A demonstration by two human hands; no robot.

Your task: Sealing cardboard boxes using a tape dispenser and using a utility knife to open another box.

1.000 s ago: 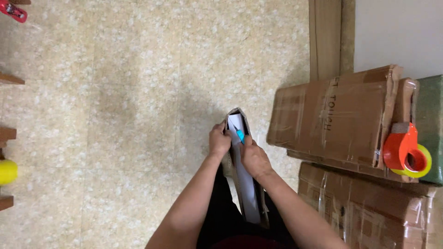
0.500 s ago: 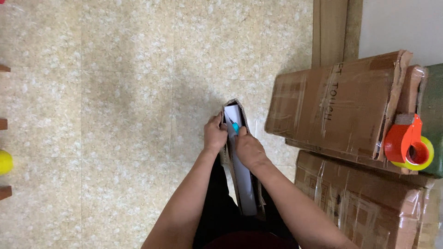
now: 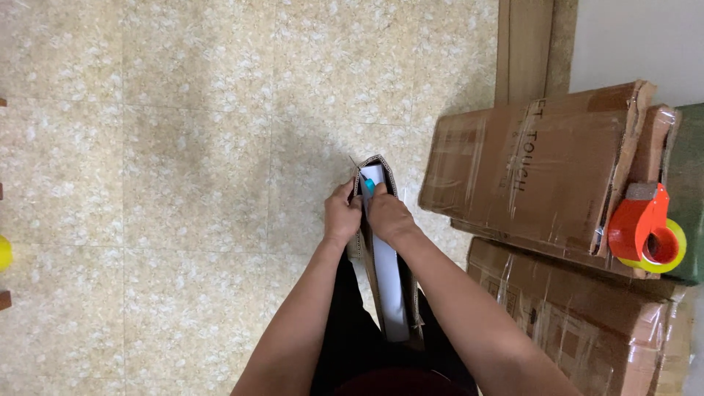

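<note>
A narrow flat cardboard box (image 3: 389, 286) stands on edge between my legs, with a white panel showing inside its open top. My left hand (image 3: 342, 215) grips the left edge of the box near its far end. On the right side my right hand (image 3: 389, 214) is closed around a small teal-handled tool (image 3: 370, 187), whose tip rests at the box's far corner. Both hands touch the box and sit close together.
Taped cardboard boxes (image 3: 535, 165) are stacked to the right on the speckled tile floor (image 3: 183, 147). An orange tape dispenser with a yellow roll (image 3: 649, 231) sits on them. A flat cardboard sheet (image 3: 524, 44) leans at the back. A yellow object (image 3: 4, 253) is at the left edge.
The view has shifted slightly to the left and down; my hands stay at the far end of the narrow box, with the teal tool still at the corner.
</note>
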